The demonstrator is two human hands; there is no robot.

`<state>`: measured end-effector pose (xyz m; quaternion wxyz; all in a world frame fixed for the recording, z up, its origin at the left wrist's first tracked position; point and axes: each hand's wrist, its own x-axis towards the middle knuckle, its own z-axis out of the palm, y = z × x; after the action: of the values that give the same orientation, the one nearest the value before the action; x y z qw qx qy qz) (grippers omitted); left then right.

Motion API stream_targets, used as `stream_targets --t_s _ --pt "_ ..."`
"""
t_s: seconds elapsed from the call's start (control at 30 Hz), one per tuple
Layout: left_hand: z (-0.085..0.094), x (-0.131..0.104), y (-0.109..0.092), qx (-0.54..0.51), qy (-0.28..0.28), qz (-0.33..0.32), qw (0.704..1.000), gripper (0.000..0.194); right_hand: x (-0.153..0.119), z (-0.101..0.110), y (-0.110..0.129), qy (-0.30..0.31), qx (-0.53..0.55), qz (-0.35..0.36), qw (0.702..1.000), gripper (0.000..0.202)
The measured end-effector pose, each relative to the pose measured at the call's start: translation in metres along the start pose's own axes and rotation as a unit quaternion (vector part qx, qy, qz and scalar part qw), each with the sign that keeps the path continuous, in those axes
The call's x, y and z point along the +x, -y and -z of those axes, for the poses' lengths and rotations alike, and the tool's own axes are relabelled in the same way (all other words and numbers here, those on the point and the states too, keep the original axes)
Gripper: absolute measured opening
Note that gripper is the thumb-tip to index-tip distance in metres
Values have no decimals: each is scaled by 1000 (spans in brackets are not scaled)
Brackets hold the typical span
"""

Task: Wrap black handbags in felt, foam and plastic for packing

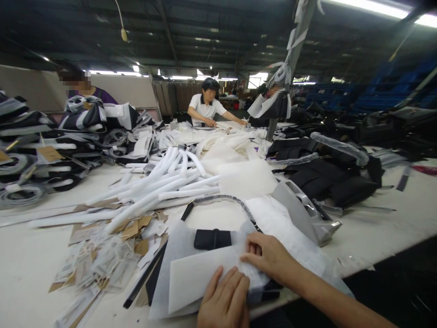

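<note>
In front of me on the table lies a black handbag, mostly hidden by white wrapping sheets; its flap tab [212,239] shows as a dark rectangle. The bag's handle [235,198], partly in clear plastic, arches behind it. A folded white foam sheet [191,275] covers the bag's front, over thin translucent paper [170,255]. My left hand [224,296] rests with fingers outstretched on the foam sheet. Thumb and curled fingers of my right hand [268,255] close at the sheet's right side; the fingertips are partly hidden.
White foam tubes [164,182] and loose hang tags [109,259] lie to the left. Flat white sheets [249,177] are stacked behind the bag. Black bags [327,177] pile at right, wrapped bags [68,146] at left. A co-worker [206,107] works across the table.
</note>
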<state>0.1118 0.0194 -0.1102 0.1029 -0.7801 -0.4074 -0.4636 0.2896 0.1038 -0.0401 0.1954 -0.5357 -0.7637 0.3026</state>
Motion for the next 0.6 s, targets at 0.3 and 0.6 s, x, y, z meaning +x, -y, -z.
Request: stream_targets --t_s 0.3,0.6 --pt "-16 -3 6 87 -2 -89 992 30 18 -8 -6 -15 -44 -5 999 18" --pt "-29 -14 7 83 -4 -28 996 46 8 28 -12 -60 -37 3 997 18"
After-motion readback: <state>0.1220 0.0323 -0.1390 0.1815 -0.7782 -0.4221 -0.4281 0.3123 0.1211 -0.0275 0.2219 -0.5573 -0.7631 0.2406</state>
